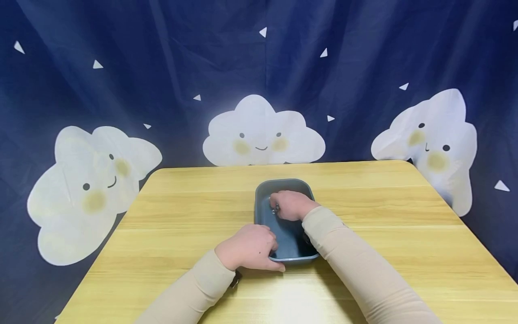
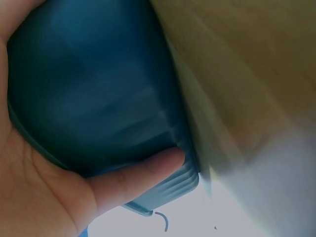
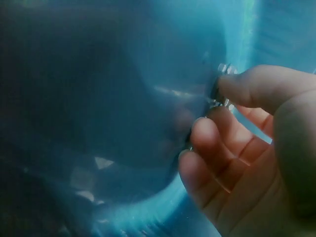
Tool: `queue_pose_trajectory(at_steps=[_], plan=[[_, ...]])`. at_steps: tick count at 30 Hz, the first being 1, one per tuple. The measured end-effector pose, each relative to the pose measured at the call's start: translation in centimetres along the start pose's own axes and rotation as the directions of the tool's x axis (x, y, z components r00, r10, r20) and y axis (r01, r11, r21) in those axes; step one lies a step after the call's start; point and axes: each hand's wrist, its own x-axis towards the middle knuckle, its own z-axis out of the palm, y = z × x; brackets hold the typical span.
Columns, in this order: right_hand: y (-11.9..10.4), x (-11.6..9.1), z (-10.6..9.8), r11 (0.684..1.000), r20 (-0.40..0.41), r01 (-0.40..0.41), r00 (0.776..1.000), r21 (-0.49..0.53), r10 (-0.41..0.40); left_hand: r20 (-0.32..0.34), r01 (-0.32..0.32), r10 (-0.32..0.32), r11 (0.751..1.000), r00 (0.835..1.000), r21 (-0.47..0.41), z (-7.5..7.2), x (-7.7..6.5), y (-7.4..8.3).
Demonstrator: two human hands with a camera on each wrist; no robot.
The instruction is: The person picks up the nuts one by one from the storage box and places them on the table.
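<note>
A dark blue-grey rectangular tray (image 1: 288, 236) with rounded corners and raised walls sits on the table. At its near left corner my left hand (image 1: 252, 247) grips the wall, fingers over the rim and thumb along the outside. The left wrist view shows the thumb lying against the tray's ribbed outer wall (image 2: 163, 190). Inside the tray, toward its far left part, my right hand (image 1: 292, 205) pinches a small shiny silvery item (image 1: 275, 209) between thumb and fingers. The right wrist view shows this silvery item (image 3: 227, 69) mostly covered by the fingertips; I cannot tell its kind.
The light wood table (image 1: 194, 202) extends around the tray on all sides. Behind it hangs a dark blue curtain (image 1: 226, 54) printed with white smiling clouds (image 1: 263, 123) and small white triangles.
</note>
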Motion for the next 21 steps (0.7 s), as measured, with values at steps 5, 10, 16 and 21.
queue_pose_trajectory(at_steps=[5,10,16,21], plan=[[0.06,0.04,-0.02,1.000,0.002,-0.004,1.000,-0.003,0.004,0.009,-0.001,0.001,1.000,1.000,0.003,0.11,0.10,-0.01],[-0.01,0.00,-0.13,1.000,0.024,-0.009,1.000,0.000,0.009,0.017,0.004,-0.004,1.000,1.000,-0.005,0.07,0.08,0.03],[0.00,-0.06,-0.28,1.000,0.053,-0.017,0.998,-0.006,0.018,0.014,0.003,-0.003,1.000,1.000,-0.008,-0.01,0.06,0.02],[-0.06,-0.20,-0.26,1.000,0.070,-0.006,0.998,-0.025,0.008,0.011,0.004,-0.003,1.000,1.000,-0.015,0.01,0.04,0.02]])
